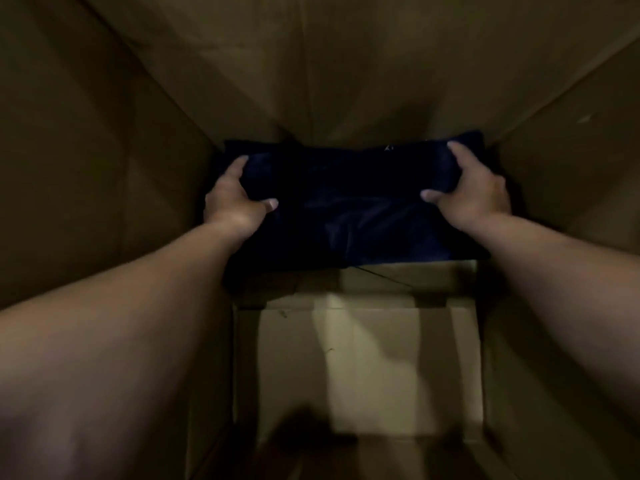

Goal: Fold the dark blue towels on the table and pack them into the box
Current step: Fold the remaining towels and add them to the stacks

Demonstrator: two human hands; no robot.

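I look down into a deep cardboard box (104, 150). A folded dark blue towel (346, 209) lies at the far end of the box floor, against the back wall. My left hand (232, 195) grips the towel's left end, thumb on top and fingers curled round its edge. My right hand (474, 188) grips the right end the same way. More dark blue cloth shows just behind the towel, at the back wall; I cannot tell whether it is a separate towel. The light inside is dim.
Tall brown box walls rise on all sides. The near half of the box floor (374, 368) is bare cardboard with flap seams. Both of my forearms reach down from the bottom corners of the view.
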